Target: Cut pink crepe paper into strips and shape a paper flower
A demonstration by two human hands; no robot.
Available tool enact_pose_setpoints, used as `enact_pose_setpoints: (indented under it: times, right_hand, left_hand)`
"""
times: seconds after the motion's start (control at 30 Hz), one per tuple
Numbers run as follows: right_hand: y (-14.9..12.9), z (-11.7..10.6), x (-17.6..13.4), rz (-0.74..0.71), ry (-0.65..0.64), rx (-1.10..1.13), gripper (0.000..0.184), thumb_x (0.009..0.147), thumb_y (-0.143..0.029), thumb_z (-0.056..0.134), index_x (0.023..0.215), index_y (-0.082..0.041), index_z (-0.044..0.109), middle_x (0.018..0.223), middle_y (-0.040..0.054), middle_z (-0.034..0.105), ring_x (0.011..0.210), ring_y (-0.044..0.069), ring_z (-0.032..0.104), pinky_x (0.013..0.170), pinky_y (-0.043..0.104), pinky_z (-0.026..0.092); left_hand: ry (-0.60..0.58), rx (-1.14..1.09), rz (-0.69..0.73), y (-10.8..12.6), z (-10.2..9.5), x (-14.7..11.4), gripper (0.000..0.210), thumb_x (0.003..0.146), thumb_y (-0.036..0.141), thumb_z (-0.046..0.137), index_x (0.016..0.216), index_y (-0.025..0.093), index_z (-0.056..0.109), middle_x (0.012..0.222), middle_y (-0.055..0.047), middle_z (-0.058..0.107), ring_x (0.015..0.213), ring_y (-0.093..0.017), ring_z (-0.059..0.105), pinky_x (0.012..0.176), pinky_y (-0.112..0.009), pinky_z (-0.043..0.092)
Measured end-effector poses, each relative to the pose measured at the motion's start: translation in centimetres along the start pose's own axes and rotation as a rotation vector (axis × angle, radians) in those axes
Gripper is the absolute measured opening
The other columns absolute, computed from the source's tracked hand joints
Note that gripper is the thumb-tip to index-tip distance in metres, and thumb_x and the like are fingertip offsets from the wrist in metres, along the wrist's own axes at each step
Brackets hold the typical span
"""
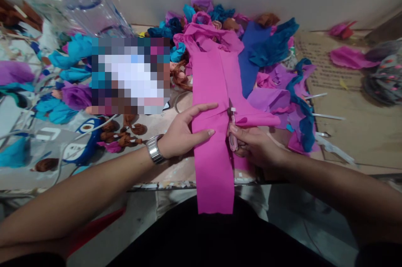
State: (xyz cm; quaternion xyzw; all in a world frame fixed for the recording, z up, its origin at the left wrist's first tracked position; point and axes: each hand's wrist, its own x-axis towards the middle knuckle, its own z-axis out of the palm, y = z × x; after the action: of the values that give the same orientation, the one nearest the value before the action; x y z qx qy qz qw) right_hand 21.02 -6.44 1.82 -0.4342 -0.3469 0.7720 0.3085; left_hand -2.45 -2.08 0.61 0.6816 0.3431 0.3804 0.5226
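Note:
A long strip of pink crepe paper [213, 166] runs down the worktable, its lower end hanging over the front edge. My left hand [185, 131] presses on it from the left, index finger and thumb spread apart; the other fingers are partly hidden. In my right hand [254, 143] is a small pink-handled cutter knife [233, 137], gripped between thumb and curled fingers. Its dark tip points away from me, at the strip's right edge. Beside it a further pink piece [259, 118] spreads to the right, and crumpled pink paper [210, 39] lies at the strip's far end.
Teal and purple paper scraps [273, 78] lie at the right, near a cardboard sheet [339, 133]. A clear bottle [100, 11] stands at back left. Paper flowers [77, 95], brown paper bits [125, 133], a blue-and-white object [83, 141] and cables crowd the left. One patch is blurred out.

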Motion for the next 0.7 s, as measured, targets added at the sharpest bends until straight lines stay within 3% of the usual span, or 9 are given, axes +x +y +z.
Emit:
enact_pose_setpoints:
  times: [0.43, 0.7]
  right_hand:
    - [0.03, 0.20, 0.04, -0.019, -0.005, 0.034, 0.045, 0.090, -0.055, 0.077, 0.071, -0.016, 0.062, 0.063, -0.0040, 0.049, 0.050, 0.006, 0.030, 0.049, 0.025, 0.018]
    - [0.14, 0.00, 0.06, -0.015, -0.007, 0.029, 0.048, 0.090, -0.057, 0.076, 0.070, -0.015, 0.063, 0.064, -0.0021, 0.052, 0.052, 0.006, 0.034, 0.050, 0.025, 0.020]
  left_hand:
    - [-0.007, -0.011, -0.008, -0.16, 0.06, -0.20, 0.065, 0.085, 0.032, 0.083, 0.145, 0.022, 0.062, 0.146, -0.012, 0.066, 0.133, -0.029, 0.065, 0.121, -0.049, 0.048]
    - [-0.010, -0.019, -0.012, -0.19, 0.07, -0.17, 0.065, 0.084, 0.032, 0.084, 0.145, 0.022, 0.062, 0.144, -0.011, 0.067, 0.129, -0.028, 0.066, 0.118, -0.048, 0.051]
